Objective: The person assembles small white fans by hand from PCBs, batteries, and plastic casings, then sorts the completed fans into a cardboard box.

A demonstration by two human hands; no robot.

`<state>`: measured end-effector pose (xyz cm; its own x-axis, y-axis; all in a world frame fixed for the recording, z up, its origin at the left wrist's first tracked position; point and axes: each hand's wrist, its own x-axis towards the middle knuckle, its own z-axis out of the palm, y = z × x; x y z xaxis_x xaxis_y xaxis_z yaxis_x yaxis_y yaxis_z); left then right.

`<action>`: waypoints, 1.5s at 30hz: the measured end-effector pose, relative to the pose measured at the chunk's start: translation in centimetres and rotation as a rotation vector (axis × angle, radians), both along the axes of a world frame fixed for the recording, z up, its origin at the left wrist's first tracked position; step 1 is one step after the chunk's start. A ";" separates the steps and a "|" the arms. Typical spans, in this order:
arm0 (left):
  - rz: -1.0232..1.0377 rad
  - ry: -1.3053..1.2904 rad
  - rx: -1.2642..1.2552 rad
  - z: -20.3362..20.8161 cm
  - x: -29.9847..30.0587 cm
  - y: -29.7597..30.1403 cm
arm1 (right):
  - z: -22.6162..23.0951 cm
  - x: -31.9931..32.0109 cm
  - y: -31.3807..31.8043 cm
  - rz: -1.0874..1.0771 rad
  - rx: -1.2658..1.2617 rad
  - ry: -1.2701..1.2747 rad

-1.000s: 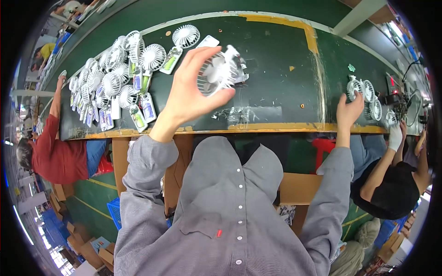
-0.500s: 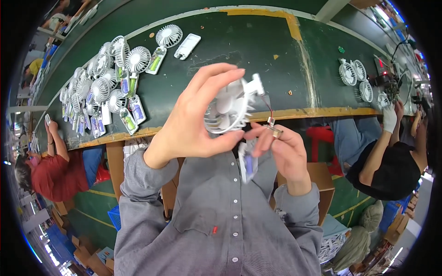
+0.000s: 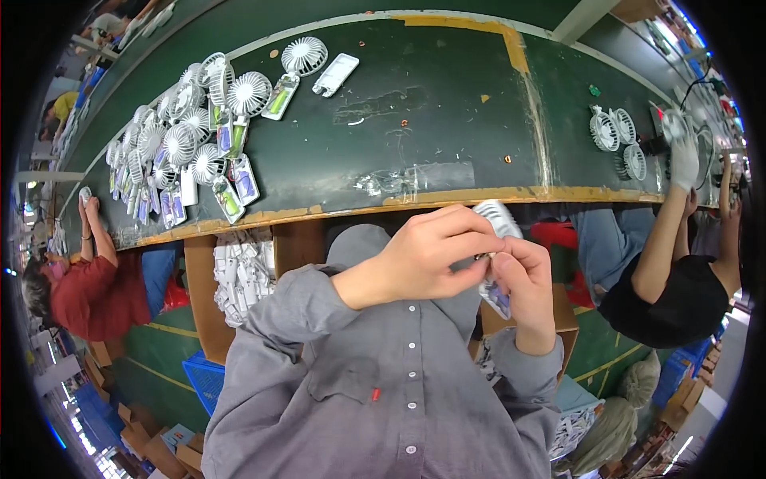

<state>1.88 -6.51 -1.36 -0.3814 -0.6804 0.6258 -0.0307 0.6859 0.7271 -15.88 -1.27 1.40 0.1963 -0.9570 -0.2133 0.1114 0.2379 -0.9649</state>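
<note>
Fan [image 3: 499, 215]: near edge of the table [image 3: 447, 104], by both hands' fingertips.
Left hand [image 3: 435, 257]: fingertips pinched narrow; contents hidden.
Right hand [image 3: 527, 291]: holding the purple-and-white handle [image 3: 495, 298].
Drop: loose pinch could let the fan fall.

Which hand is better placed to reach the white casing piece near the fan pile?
Likely the left hand: it is nearer the white casing piece, which lies left of both hands. The right hand is farther right. Both are at the white fan, so neither looks free.
</note>
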 end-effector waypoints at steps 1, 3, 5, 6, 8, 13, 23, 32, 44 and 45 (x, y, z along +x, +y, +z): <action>0.033 -0.056 -0.071 0.0 0.0 0.0 | 0.1 0.5 0.1 -0.054 -0.008 -0.023; 0.136 -0.129 -0.270 0.2 -0.1 0.0 | -0.4 0.3 0.4 -0.046 -0.047 0.052; 0.136 -0.119 -0.259 0.6 0.0 0.6 | -0.5 0.3 0.7 -0.026 -0.115 0.122; 0.135 -0.104 -0.249 0.7 0.1 1.1 | -0.4 0.0 1.1 0.004 -0.041 0.030; 0.016 -0.013 0.004 1.0 0.2 1.9 | 0.1 -0.1 1.9 0.022 0.099 -0.092; -0.142 -0.025 0.315 0.9 0.0 3.4 | -1.1 -0.4 4.4 -0.064 0.195 -0.200; 0.015 0.103 0.390 1.2 4.1 -1.7 | -14.5 -16.7 21.9 -0.429 0.616 0.380; -0.428 1.113 1.235 1.2 1.1 -2.0 | -9.0 -3.2 11.4 -0.518 -0.193 0.602; -0.351 1.436 1.247 1.2 0.8 -3.4 | -3.5 3.9 1.9 -0.100 -0.046 -0.515; -0.336 1.427 1.266 0.9 0.7 -3.5 | -3.7 3.7 1.8 -0.065 -0.064 -0.427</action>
